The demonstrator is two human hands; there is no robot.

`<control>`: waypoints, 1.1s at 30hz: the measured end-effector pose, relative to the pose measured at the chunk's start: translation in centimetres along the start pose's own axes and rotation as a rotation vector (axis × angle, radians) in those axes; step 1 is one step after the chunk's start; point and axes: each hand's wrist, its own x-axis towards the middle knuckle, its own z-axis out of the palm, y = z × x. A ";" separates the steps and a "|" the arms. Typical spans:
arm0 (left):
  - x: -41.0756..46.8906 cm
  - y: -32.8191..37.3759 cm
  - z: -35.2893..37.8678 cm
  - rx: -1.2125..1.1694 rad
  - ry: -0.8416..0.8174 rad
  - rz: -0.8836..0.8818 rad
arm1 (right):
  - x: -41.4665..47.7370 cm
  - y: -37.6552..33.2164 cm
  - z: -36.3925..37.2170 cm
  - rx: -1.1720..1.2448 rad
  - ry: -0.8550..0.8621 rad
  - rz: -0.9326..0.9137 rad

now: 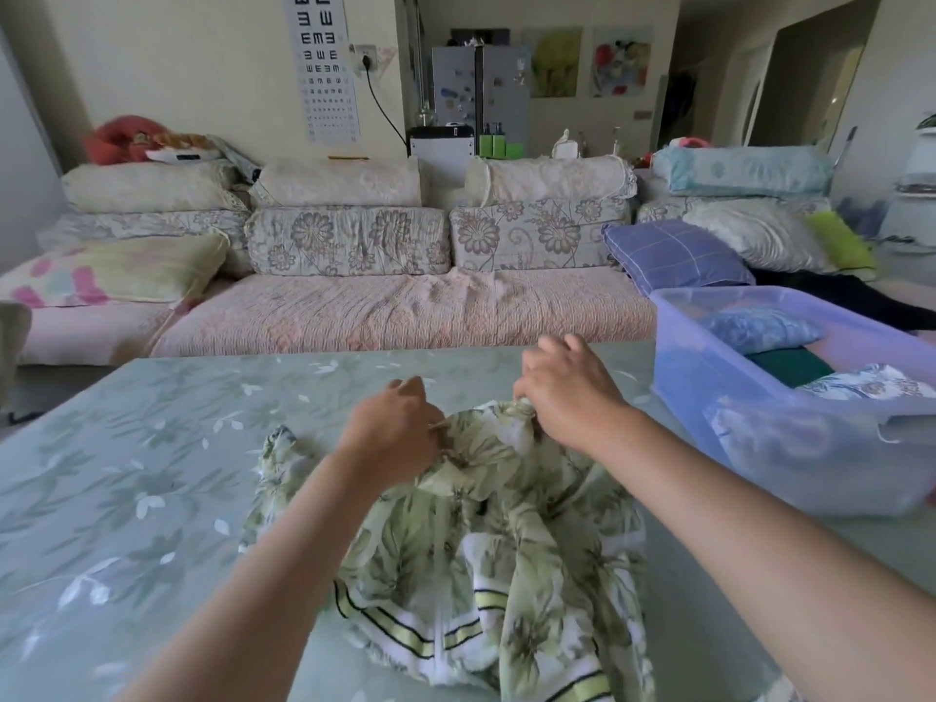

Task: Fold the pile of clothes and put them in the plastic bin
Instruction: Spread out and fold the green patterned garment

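Left grip (392, 428) has its fingers curled, pinching the top edge of the shirt (481, 549). Right grip (562, 397) pinches the same edge a little to the right, with a couple of fingers sticking up free. Both hold cloth and neither is released. The grips sit close together at the far end of the shirt, probably at the collar or shoulder line, so the fabric can be pulled taut and spread before folding.

The shirt is a green leaf print with a striped hem. It lies crumpled on the table (126, 473), bunched up under the grips, with the hem toward the camera. It is not flat and no fold has been made yet. Loose folds on the near right side will need smoothing.

The bin (678, 347) stands on the right of the table, near the shirt but not touching it, within easy reach for the drop-in. It already holds folded items: a blue one (754, 329), a dark green one (787, 367) and a floral one (871, 382). No other loose clothes are visible on the table, so this looks like a late item and the task is well along.

A sofa (405, 311) with cushions sits behind the table.
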 end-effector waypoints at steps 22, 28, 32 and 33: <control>11.6 -3.8 5.4 -0.427 -0.197 -0.147 | 13.6 2.4 9.2 0.704 -0.255 0.252; 8.8 -3.7 7.5 -0.261 -0.364 0.005 | 6.7 -1.8 9.7 0.550 -0.363 0.059; 6.4 -3.1 9.1 -0.173 -0.590 0.043 | 4.0 -3.5 9.6 0.227 -0.515 0.074; 5.8 -3.2 9.6 -0.159 -0.602 0.044 | 3.9 -3.7 9.5 0.176 -0.547 0.108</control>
